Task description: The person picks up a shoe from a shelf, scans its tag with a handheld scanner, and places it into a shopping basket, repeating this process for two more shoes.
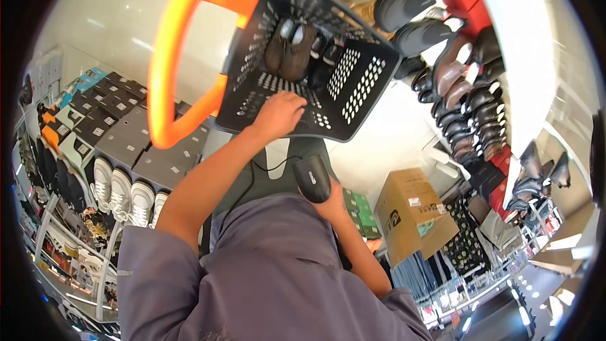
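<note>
A black shopping basket [374, 57] with an orange handle [165, 57] stands in front of me. Inside it lie a pair of brown shoes [290, 57] and some black footwear [325, 60]. My left hand [281, 115] reaches over the near wall into the basket, below the brown shoes. Its fingers are loosely bent and apart, with nothing visible in them. Close to my body, my right hand [328, 202] is wrapped round a black handheld barcode scanner [312, 179]. A thin black cable [268, 167] runs left from the scanner.
Stacked shoe boxes [136, 136] and white sneakers [120, 192] stand on the left. On the right, shelves hold rows of dark shoes [470, 113]. An open cardboard box [410, 208] is at lower right, near hanging clothes [416, 275].
</note>
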{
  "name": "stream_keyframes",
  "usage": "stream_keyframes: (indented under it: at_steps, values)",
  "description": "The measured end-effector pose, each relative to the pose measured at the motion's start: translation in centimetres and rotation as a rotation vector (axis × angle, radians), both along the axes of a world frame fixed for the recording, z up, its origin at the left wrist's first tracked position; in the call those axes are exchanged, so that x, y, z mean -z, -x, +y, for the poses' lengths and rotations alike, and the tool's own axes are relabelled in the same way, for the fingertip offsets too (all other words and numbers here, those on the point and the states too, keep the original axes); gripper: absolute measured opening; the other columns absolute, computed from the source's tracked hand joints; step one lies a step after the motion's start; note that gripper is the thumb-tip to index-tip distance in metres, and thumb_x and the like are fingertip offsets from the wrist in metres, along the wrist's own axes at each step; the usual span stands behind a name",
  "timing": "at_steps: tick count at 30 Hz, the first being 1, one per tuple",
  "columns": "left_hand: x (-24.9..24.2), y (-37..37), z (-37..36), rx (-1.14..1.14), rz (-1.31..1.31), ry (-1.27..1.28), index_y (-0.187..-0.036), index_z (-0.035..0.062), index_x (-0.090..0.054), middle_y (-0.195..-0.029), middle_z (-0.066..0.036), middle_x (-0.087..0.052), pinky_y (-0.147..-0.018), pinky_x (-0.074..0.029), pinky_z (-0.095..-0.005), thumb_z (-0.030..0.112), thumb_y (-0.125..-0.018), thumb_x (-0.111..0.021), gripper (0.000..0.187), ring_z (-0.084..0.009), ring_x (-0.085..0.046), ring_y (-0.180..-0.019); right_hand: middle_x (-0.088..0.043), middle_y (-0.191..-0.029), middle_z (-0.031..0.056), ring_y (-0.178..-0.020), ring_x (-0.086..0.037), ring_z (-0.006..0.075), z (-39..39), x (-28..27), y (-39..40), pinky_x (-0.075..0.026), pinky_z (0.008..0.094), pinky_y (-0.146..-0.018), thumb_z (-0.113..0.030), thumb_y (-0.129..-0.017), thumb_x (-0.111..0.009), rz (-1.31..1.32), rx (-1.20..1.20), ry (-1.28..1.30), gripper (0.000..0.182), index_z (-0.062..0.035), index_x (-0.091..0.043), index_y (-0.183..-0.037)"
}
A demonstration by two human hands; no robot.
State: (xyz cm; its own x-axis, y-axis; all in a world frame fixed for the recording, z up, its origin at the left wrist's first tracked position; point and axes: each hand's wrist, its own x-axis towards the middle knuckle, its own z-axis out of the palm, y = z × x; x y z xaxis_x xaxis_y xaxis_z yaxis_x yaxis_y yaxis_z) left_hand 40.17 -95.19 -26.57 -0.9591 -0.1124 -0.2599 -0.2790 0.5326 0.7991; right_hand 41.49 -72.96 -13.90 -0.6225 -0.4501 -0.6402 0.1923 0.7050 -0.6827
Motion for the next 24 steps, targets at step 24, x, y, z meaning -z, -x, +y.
stream_keyframes:
  at_steps: [24]
  values:
    - [-18.1, 1.0, -17.2, -0.379, 0.004, 0.33, -0.119, 0.0057, -0.049, -0.083, -0.025, -0.066, -0.074, -0.05, -0.0511, 0.022, -0.084, -0.068, 0.043, -0.0449, -0.063, -0.083, -0.061, -0.061, 0.0068, -0.048, -0.054, 0.0159, 6.8, 4.0, -7.1, -0.041, 0.0322, -0.045, -0.022, -0.071, -0.081, 0.014, 0.739, -0.219, 0.026, -0.0017, -0.064, -0.072]
